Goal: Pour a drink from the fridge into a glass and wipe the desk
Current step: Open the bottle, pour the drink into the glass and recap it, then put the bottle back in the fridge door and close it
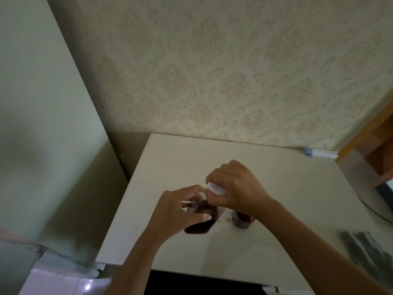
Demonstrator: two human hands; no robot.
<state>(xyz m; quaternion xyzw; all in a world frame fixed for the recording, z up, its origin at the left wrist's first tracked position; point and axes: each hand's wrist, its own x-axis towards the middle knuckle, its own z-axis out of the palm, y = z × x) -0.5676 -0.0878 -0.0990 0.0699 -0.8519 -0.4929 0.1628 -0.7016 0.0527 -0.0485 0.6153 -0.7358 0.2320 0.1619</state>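
Count: two hands, left (180, 211) and right (236, 186); one bottle of dark drink (204, 220); one white cap (217, 189); one glass (242, 220); one grey cloth (365, 248); one white bench (191, 158).

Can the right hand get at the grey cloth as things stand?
Probably yes, once freed: the right hand holds the white cap, and bare desk lies between it and the grey cloth.

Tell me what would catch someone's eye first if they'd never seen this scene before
First the two hands meeting at the middle of the white desk: the left hand steadies a dark bottle while the right hand grips its white cap. Just right of the bottle stands a glass with dark drink in it. A grey cloth lies at the desk's right edge.
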